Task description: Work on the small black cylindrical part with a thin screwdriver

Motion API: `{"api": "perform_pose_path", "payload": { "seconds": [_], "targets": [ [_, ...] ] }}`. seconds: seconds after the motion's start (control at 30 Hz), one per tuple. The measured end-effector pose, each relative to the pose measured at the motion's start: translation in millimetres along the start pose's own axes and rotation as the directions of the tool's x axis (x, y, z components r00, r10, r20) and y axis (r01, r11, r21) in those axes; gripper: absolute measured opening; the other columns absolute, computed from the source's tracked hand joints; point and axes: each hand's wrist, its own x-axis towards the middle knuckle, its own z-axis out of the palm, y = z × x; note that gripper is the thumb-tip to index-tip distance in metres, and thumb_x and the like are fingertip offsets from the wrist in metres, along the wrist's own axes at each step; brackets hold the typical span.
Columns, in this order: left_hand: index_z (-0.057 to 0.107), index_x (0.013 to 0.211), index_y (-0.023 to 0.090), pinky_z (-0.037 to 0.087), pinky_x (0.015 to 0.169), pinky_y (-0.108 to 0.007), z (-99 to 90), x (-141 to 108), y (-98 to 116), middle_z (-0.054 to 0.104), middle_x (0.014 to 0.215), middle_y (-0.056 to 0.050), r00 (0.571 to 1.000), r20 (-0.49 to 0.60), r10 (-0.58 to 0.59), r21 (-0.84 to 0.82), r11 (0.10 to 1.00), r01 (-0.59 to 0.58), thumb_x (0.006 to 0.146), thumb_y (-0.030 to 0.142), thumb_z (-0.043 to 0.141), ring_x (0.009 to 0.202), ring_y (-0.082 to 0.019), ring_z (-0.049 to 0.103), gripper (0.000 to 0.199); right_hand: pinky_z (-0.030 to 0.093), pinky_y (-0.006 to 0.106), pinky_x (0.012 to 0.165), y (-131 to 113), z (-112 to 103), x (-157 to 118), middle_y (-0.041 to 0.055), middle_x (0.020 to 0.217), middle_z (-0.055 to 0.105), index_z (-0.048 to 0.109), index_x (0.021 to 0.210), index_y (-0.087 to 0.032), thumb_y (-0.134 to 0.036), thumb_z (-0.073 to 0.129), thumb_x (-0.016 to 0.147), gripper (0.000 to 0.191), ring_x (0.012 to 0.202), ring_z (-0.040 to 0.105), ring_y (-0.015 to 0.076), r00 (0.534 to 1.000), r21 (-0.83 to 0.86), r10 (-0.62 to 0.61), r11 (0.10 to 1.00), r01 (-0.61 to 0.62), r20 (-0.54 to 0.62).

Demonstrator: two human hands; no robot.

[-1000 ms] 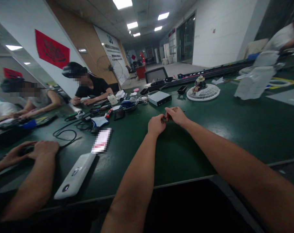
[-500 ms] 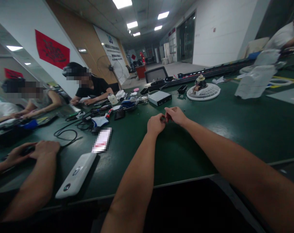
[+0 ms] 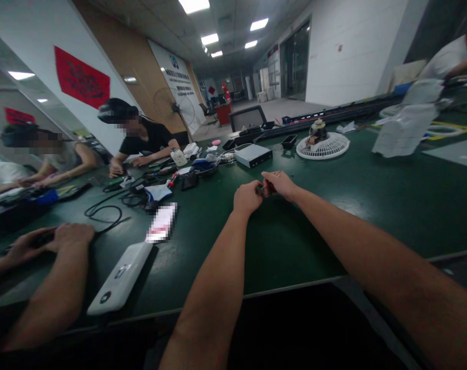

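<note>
Both my hands meet above the green table (image 3: 295, 246), fingertips close together. My left hand (image 3: 248, 198) is closed, its fingers curled around something small that I cannot make out. My right hand (image 3: 279, 185) is pinched as well, with its fingertips at the same spot; a tiny dark and light bit shows between the two hands. Just beyond them lies a grey metal box (image 3: 253, 155) with a dark front. Behind and to the right of my hands is a white round fan grille (image 3: 323, 146) with a motor part standing on it.
A white power bank (image 3: 121, 280) and a lit phone (image 3: 162, 222) lie left of my forearm. A co-worker's hands (image 3: 50, 241) hold a dark object at far left. Black cables (image 3: 106, 210) and clutter fill the left. A plastic-wrapped white item (image 3: 407, 126) stands right.
My right hand's fingers have shifted slightly, and a small light bit now shows between my fingertips. My left hand stays almost in place.
</note>
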Motion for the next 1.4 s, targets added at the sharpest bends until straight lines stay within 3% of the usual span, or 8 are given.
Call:
{"api": "perform_pose_path", "payload": {
  "seconds": [0.23,0.37,0.53,0.67,0.8,1.07,1.23,1.4],
  "targets": [
    [0.072,0.109,0.028,0.052,0.080,-0.030,-3.8,0,4,0.078,0.100,-0.005,1.000,0.008,-0.022,-0.010,1.000,0.022,0.087,0.023,0.064,0.094,-0.023,0.072,0.024,0.037,0.023,0.042,-1,-2,0,0.0043,0.048,0.064,0.060,0.058,-0.019,-0.056,0.058,0.089,0.048,0.042,0.058,0.0143,1.000,0.044,0.023,0.999,-0.023,0.020],
    [0.073,0.102,0.026,0.052,0.078,-0.030,-4.0,0,4,0.077,0.094,-0.005,0.998,0.054,-0.025,0.023,0.999,0.024,0.086,0.020,0.063,0.091,-0.024,0.072,0.020,0.038,0.023,0.044,-2,1,0,0.0037,0.048,0.062,0.063,0.055,-0.017,-0.054,0.059,0.090,0.050,0.042,0.053,0.0114,0.992,-0.098,-0.119,0.989,0.114,-0.045],
    [0.072,0.108,0.027,0.052,0.080,-0.031,-3.2,0,1,0.077,0.098,-0.005,0.999,0.031,-0.038,-0.007,0.999,0.038,0.087,0.024,0.064,0.093,-0.023,0.071,0.022,0.038,0.024,0.044,-2,3,-1,0.0031,0.047,0.062,0.059,0.058,-0.020,-0.058,0.056,0.091,0.050,0.042,0.056,0.0137,0.999,-0.060,-0.022,0.998,0.024,0.034],
    [0.072,0.103,0.026,0.053,0.079,-0.032,-2.3,0,3,0.077,0.094,-0.007,0.997,0.075,-0.029,0.016,0.999,0.028,0.087,0.022,0.062,0.090,-0.024,0.072,0.019,0.041,0.025,0.050,-4,3,-2,0.0014,0.048,0.060,0.060,0.056,-0.019,-0.050,0.053,0.095,0.050,0.045,0.055,0.0127,0.982,-0.180,-0.186,0.968,0.176,-0.037],
    [0.072,0.108,0.028,0.053,0.080,-0.032,-1.5,0,3,0.077,0.097,-0.006,0.996,0.079,-0.029,0.033,0.999,0.026,0.088,0.023,0.062,0.091,-0.025,0.072,0.023,0.039,0.027,0.050,-9,5,-5,0.0009,0.044,0.056,0.055,0.053,-0.021,-0.045,0.047,0.097,0.051,0.043,0.053,0.0139,0.987,-0.206,-0.151,0.966,0.160,0.056],
    [0.066,0.126,0.031,0.055,0.087,-0.037,1.9,1,4,0.076,0.107,-0.008,0.990,0.125,-0.070,0.119,0.991,0.055,0.092,0.035,0.061,0.099,-0.028,0.072,0.035,0.023,0.032,0.053,-14,7,-14,-0.0023,0.046,0.040,0.040,0.047,-0.023,-0.038,0.049,0.095,0.051,0.047,0.037,0.0117,0.901,-0.656,-0.433,0.684,0.319,-0.014],
    [0.063,0.125,0.031,0.055,0.089,-0.040,0.0,2,3,0.074,0.112,-0.008,0.990,0.097,-0.099,0.107,0.990,0.089,0.090,0.042,0.064,0.102,-0.028,0.071,0.037,0.024,0.032,0.053,-7,-3,-8,-0.0030,0.045,0.032,0.032,0.048,-0.025,-0.040,0.046,0.097,0.053,0.045,0.036,0.0128,0.885,-0.611,-0.418,0.760,0.219,-0.203],
    [0.056,0.131,0.030,0.054,0.089,-0.040,-3.6,0,7,0.071,0.121,-0.008,0.995,0.019,-0.102,0.081,0.992,0.100,0.087,0.026,0.061,0.104,-0.028,0.070,0.044,0.035,0.031,0.059,-2,-18,0,0.0009,0.054,0.053,0.050,0.059,-0.024,-0.042,0.045,0.099,0.045,0.056,0.050,0.0171,0.808,-0.624,-0.387,0.780,0.031,-0.444]
  ]
}}
